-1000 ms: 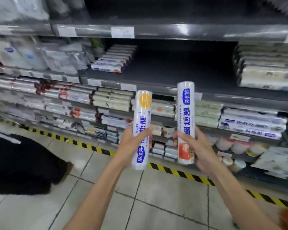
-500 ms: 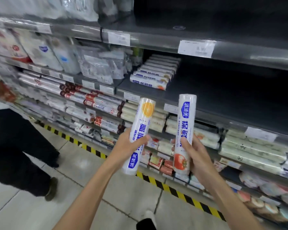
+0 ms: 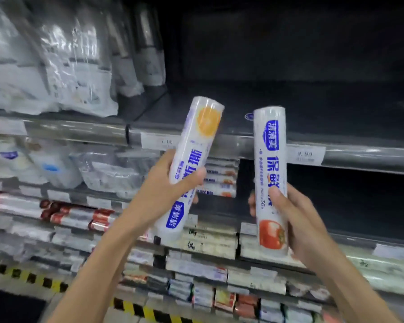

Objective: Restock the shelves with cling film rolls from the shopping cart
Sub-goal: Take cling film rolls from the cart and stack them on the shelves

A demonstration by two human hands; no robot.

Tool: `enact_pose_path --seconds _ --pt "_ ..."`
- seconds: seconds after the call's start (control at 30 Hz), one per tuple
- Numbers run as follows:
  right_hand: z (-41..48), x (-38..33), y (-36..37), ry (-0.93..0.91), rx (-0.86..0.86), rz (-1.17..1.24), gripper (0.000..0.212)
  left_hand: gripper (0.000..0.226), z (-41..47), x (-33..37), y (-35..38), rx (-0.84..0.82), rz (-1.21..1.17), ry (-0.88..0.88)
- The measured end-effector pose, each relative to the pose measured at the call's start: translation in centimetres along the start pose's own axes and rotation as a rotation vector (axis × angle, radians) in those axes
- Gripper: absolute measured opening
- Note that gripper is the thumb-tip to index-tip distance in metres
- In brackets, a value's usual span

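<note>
1. The left grip [image 3: 166,190] is wrapped round the orange-print cling film roll [image 3: 197,145]. Its fingers curl behind the roll and its thumb presses across the front, about halfway up.
2. That roll tilts, with its top leaning right. Its top end shows in front of the front edge of the upper shelf [image 3: 359,157], and its bottom end hangs before the lower shelves.
3. The right grip [image 3: 299,220] clasps the tomato-print cling film roll [image 3: 269,159] at its lower half. The thumb lies flat on the label and fingertips peek round the roll's left side.
4. This one stands nearly upright. Its top crosses the same front edge, just left of a white price tag [image 3: 304,155]; the tag's print is too blurred to read with any confidence.
5. The two rolls are side by side and apart, both held in the air before the racking. How near they are to the shelf edge I cannot tell from this angle.
6. Over at the upper shelf's left end, clear plastic bags [image 3: 56,66] stand packed together.
7. One level down, a stack of white rolls [image 3: 219,180] lies behind the left-hand roll. Further left along the racking lie red-ended rolls [image 3: 75,213].
8. Down at the foot of the shelving, a yellow-and-black hazard stripe [image 3: 138,308] runs along the floor.
</note>
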State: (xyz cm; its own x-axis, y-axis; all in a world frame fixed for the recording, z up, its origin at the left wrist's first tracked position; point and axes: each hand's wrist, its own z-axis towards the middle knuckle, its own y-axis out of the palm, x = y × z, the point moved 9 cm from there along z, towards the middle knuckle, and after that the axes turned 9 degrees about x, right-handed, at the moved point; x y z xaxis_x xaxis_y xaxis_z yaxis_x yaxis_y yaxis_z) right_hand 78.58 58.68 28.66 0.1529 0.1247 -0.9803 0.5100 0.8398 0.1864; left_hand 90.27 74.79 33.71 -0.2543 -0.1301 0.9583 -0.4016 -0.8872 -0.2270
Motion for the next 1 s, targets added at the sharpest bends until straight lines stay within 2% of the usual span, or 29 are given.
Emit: enact_pose_path --seconds 0.1,0.17,0.23,0.33,0.4,0.47,0.57,0.7,0.83,1.0 --pt "3.2 -3.0 0.9 -0.001 0.088 0.098 0.061 0.035 7.0 4.4 -1.8 -0.011 -0.035 0.112" --pt "5.3 -4.8 1.2 0.018 0.149 0.132 0.053 0.023 12.3 6.4 -2.0 -0.067 -0.028 0.116" --pt "7.5 -6.5 1.5 0.015 0.195 0.11 0.041 0.021 17.8 6.9 -1.5 -0.121 0.037 0.085" --pt "10.7 -7.8 1.5 0.045 0.243 0.078 0.043 0.037 25.8 6.0 0.2 -0.218 0.219 0.038" --pt "12.6 -8.3 1.4 0.08 0.253 0.063 0.047 0.053 30.4 5.4 1.5 -0.255 0.455 0.111" --pt "14.3 -8.6 1.2 0.111 0.271 0.062 0.044 0.059 34.4 5.2 2.6 -0.243 0.664 0.218" --pt "16.5 -8.9 0.9 0.149 0.296 0.111 0.041 0.065 39.9 3.6 4.7 -0.256 0.78 0.275" --pt "18.7 -8.4 0.4 0.193 0.331 0.162 0.046 0.058 45.4 0.5 6.4 -0.255 0.833 0.296" --pt "19.2 -8.3 0.2 0.184 0.331 0.209 0.044 0.059 47.3 -0.8 8.1 -0.24 0.837 0.387" --pt "19.3 -8.3 0.3 0.158 0.315 0.201 0.044 0.046 47.5 0.4 7.8 -0.12 0.744 0.448"
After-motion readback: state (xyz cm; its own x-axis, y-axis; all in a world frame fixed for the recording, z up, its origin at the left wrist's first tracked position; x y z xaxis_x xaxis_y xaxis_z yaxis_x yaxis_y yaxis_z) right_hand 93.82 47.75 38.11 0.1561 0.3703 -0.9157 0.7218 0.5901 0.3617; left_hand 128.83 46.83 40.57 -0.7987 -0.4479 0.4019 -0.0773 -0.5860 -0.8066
